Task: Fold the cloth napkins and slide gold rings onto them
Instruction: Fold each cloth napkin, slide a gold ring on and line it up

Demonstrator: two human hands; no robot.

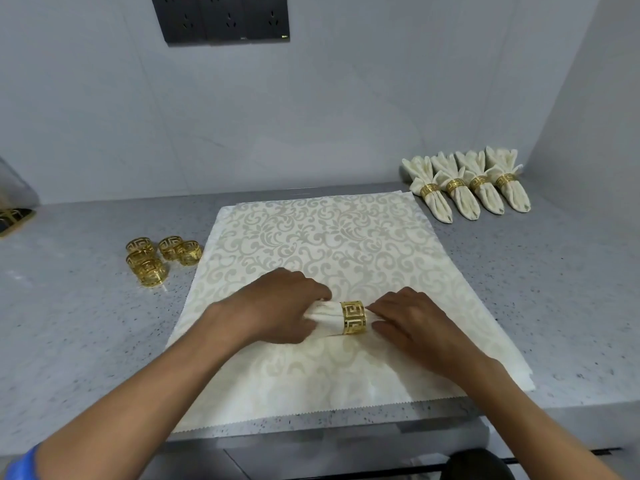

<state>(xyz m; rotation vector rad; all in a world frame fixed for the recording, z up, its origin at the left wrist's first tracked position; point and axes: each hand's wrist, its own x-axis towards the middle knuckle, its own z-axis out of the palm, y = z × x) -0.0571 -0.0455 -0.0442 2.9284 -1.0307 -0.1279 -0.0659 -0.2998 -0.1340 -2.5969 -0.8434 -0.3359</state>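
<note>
So I've got the gold ring (353,318) about midway along the gathered napkin (327,317), lying sideways on top of the flat patterned cloths (322,237) stacked on the worktop (86,306). My left hand (277,306) is curled round the bunched end on its side, and my right hand (412,323) is right up against the other edge of the ring with the fingers bent over whatever cloth sticks out there, though I honestly can't tell how tight that grip is because the hand covers it. Main worry as I see it: the bundle looks pretty fat inside the ring, so if I tug one end harder than the other the folds could slip unevenly and I'd get a lopsided fan compared with the four finished ones (467,188) lined up at the far right. Also the ring is openwork metal, so an edge could probably snag a thread. And since I'm working on top of the loose cloths, dragging the bundle might rumple the top one or pull it toward the worktop edge, where it already hangs over a bit. Spare rings (159,258) sit off to the left, well apart, so they're safe.
</note>
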